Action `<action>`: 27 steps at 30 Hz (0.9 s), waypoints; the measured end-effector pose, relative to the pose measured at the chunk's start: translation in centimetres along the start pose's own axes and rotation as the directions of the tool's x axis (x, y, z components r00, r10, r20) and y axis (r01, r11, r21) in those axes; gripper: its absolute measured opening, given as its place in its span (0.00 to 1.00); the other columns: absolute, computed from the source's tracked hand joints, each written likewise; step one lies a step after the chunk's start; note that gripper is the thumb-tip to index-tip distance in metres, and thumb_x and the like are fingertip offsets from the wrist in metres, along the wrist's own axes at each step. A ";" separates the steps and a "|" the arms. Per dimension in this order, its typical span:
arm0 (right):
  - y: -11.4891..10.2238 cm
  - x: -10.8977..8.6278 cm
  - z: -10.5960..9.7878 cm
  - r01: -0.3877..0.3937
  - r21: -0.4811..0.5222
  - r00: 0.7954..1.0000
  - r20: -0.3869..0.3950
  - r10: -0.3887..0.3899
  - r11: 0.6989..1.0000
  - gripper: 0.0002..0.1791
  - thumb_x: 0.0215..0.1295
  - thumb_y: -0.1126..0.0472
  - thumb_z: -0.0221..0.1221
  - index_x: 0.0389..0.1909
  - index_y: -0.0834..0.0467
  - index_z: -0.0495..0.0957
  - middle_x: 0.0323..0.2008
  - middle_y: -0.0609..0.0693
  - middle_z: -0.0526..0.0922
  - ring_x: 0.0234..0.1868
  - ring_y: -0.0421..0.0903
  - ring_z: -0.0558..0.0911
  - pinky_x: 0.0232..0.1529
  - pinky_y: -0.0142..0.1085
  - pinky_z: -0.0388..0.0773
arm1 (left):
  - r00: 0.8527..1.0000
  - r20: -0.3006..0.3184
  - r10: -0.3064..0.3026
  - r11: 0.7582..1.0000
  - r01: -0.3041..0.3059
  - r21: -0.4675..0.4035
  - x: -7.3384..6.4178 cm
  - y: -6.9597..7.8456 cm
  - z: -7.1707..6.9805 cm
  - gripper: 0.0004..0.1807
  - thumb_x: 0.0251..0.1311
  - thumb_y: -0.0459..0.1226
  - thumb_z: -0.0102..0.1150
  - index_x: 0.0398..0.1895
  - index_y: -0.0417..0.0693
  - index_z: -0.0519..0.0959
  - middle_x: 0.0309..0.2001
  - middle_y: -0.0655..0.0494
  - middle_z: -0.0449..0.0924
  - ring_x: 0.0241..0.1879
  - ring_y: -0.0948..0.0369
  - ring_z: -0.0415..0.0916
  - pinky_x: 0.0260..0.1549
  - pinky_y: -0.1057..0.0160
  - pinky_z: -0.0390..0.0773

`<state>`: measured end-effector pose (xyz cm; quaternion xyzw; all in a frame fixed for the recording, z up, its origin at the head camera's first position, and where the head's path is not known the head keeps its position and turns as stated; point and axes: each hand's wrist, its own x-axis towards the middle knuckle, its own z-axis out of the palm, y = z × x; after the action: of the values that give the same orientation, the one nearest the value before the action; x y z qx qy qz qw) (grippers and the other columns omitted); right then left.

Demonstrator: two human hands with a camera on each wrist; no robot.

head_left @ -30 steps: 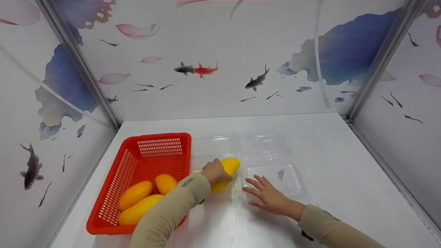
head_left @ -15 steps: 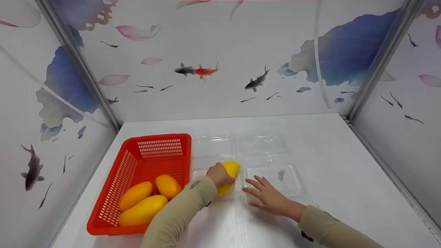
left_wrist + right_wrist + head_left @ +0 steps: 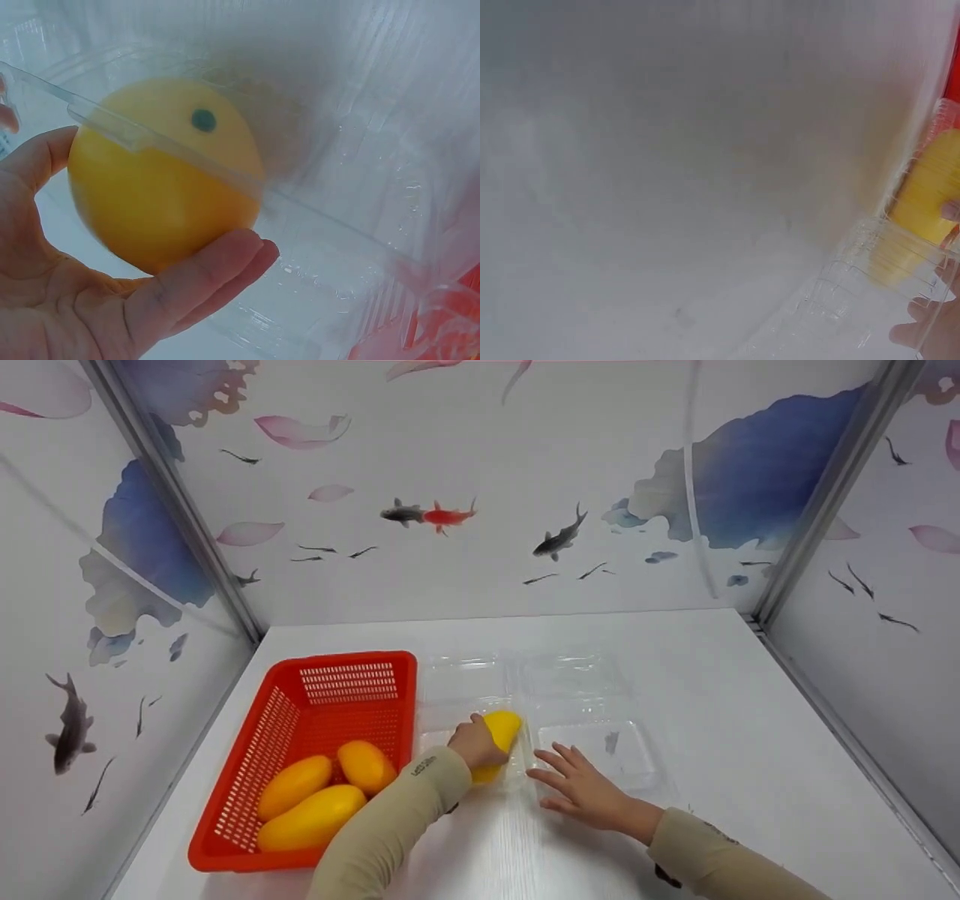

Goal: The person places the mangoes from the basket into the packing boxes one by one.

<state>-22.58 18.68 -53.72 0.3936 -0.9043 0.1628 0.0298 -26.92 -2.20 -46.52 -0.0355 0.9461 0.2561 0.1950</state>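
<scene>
My left hand (image 3: pixel 474 741) grips a yellow mango (image 3: pixel 504 727) at the near half of the left clear plastic box (image 3: pixel 517 776). In the left wrist view, thumb and fingers lie around the mango (image 3: pixel 150 202), which has a dark spot on its end, and a clear plastic edge crosses in front of it. Fingers spread, my right hand (image 3: pixel 589 791) is at the near left side of the right clear plastic box (image 3: pixel 637 757). The right wrist view shows the mango (image 3: pixel 926 187) partly behind clear plastic.
A red plastic basket (image 3: pixel 409 682) stands on the left of the white table (image 3: pixel 750 720), with several mangoes (image 3: pixel 311 817) inside. Raised lids or far halves of the clear boxes (image 3: pixel 574 675) extend toward the back wall (image 3: pixel 487 577). Patterned panels enclose the sides.
My left hand has moved slightly right and down with the mango over the left box, then stays nearly still. My right hand has hardly moved.
</scene>
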 end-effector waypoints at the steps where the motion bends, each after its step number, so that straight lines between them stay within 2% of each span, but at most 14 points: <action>1: 0.0 0.0 0.1 0.002 0.004 1.000 -0.002 -0.002 1.000 0.26 0.64 0.49 0.53 0.62 0.51 0.66 0.66 0.57 0.61 0.65 0.64 0.57 0.61 0.62 0.52 | 1.000 -0.004 0.005 1.000 -0.005 0.006 0.0 -0.1 0.0 0.50 0.47 0.47 0.66 0.68 0.37 0.49 0.55 0.39 0.66 0.45 0.50 0.68 0.55 0.51 0.68; 5: 0.0 0.1 0.3 0.011 0.016 1.000 -0.002 -0.011 1.000 0.26 0.64 0.49 0.52 0.62 0.51 0.66 0.66 0.57 0.61 0.65 0.64 0.57 0.61 0.62 0.52 | 1.000 -0.013 0.026 0.999 -0.026 0.019 0.0 -0.2 -0.3 0.50 0.46 0.48 0.66 0.66 0.34 0.51 0.52 0.38 0.68 0.45 0.50 0.69 0.54 0.51 0.69; 9: -0.1 0.1 0.4 0.020 0.005 1.000 0.010 -0.020 1.000 0.26 0.66 0.45 0.49 0.62 0.51 0.65 0.66 0.58 0.60 0.65 0.64 0.57 0.61 0.62 0.52 | 0.999 0.035 0.011 1.000 -0.012 0.004 -0.2 0.0 -1.6 0.50 0.49 0.51 0.64 0.68 0.36 0.50 0.57 0.39 0.67 0.50 0.50 0.68 0.58 0.51 0.65; 13: -0.1 -0.1 0.3 0.015 0.013 1.000 0.023 -0.015 1.000 0.27 0.66 0.44 0.47 0.63 0.50 0.64 0.66 0.57 0.59 0.66 0.64 0.56 0.61 0.62 0.51 | 0.997 0.072 0.037 0.999 -0.036 -0.023 -0.1 0.4 -4.9 0.48 0.55 0.55 0.56 0.70 0.39 0.47 0.67 0.42 0.57 0.63 0.50 0.60 0.63 0.50 0.56; 16: -0.1 -0.1 0.3 -0.005 0.025 0.999 0.040 0.004 1.000 0.27 0.66 0.45 0.48 0.63 0.49 0.64 0.67 0.56 0.58 0.66 0.63 0.55 0.62 0.61 0.50 | 0.994 0.015 0.107 0.993 -0.107 -0.044 0.1 0.1 -8.4 0.43 0.60 0.55 0.50 0.70 0.40 0.48 0.69 0.43 0.52 0.67 0.49 0.53 0.64 0.50 0.53; 19: -0.1 -0.1 0.2 -0.011 0.025 0.999 0.048 0.010 1.000 0.26 0.66 0.46 0.49 0.63 0.50 0.64 0.67 0.56 0.58 0.66 0.63 0.55 0.63 0.60 0.50 | 0.980 -0.071 0.186 0.982 -0.188 -0.027 0.3 -1.2 -11.8 0.38 0.62 0.52 0.47 0.69 0.40 0.52 0.67 0.42 0.56 0.66 0.48 0.56 0.63 0.49 0.57; 22: -0.1 -0.1 0.0 -0.002 0.007 0.999 0.045 0.001 1.000 0.26 0.66 0.46 0.48 0.63 0.51 0.64 0.67 0.56 0.59 0.66 0.63 0.56 0.62 0.60 0.50 | 0.971 -0.101 0.219 0.975 -0.221 -0.017 0.3 -3.6 -14.3 0.33 0.63 0.49 0.48 0.66 0.42 0.57 0.64 0.42 0.62 0.61 0.48 0.62 0.59 0.49 0.63; 25: 0.0 0.0 -0.2 0.002 -0.007 0.999 0.037 -0.002 1.000 0.26 0.66 0.45 0.47 0.63 0.51 0.65 0.66 0.57 0.59 0.66 0.63 0.56 0.62 0.61 0.51 | 0.972 -0.093 0.215 0.975 -0.218 -0.030 0.4 -6.5 -15.8 0.31 0.61 0.48 0.50 0.64 0.44 0.60 0.61 0.45 0.66 0.57 0.49 0.65 0.56 0.49 0.68; 27: 0.0 0.0 -0.3 0.000 -0.012 0.999 0.036 0.001 1.000 0.27 0.67 0.45 0.47 0.63 0.50 0.64 0.66 0.56 0.59 0.66 0.63 0.56 0.62 0.60 0.51 | 0.975 -0.079 0.206 0.977 -0.209 -0.033 0.5 -8.5 -16.2 0.31 0.60 0.48 0.52 0.64 0.44 0.61 0.60 0.45 0.66 0.56 0.49 0.65 0.55 0.48 0.68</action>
<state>-22.62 18.79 -53.46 0.3960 -0.9057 0.1503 0.0160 -31.65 -17.57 -37.88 0.0498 0.9458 0.2930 0.1306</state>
